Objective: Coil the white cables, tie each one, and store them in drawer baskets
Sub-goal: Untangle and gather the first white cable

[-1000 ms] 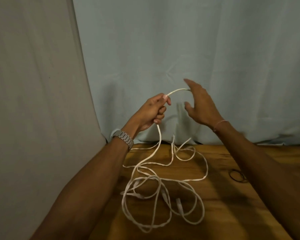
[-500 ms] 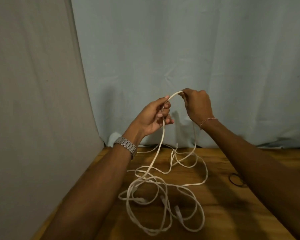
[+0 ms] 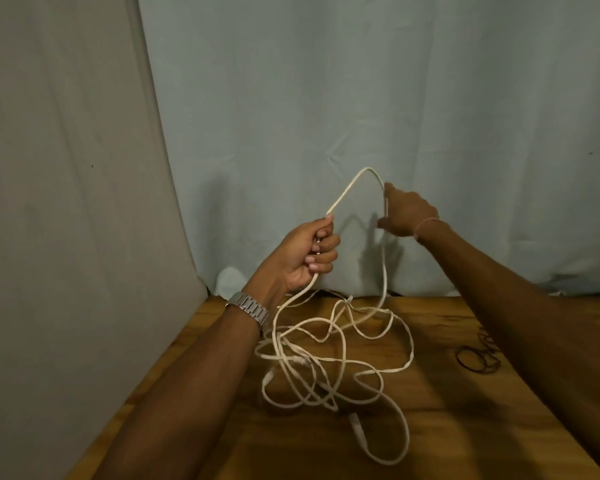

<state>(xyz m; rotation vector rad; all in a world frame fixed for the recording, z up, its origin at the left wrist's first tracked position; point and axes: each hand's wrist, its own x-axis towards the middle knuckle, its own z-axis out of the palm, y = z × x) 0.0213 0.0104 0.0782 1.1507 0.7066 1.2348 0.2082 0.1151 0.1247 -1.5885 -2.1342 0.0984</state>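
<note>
One cable lies mostly as a loose tangle on the table, at the 6 o'clock side of both hands. From the tangle one strand rises to the left hand, whose fingers are curled tightly round it. Above this fist the cable makes an arch toward 1 o'clock and comes down past the right hand. The right hand touches the strand with its fingers; I cannot tell if it pinches the strand or only guides it. The free length hangs down from the right hand toward 6 o'clock, so I judge this hand is nearer for pulling the next loop to the left fist. Some black ties lie on the table at 3 o'clock of the tangle. A curtain hangs behind.
</note>
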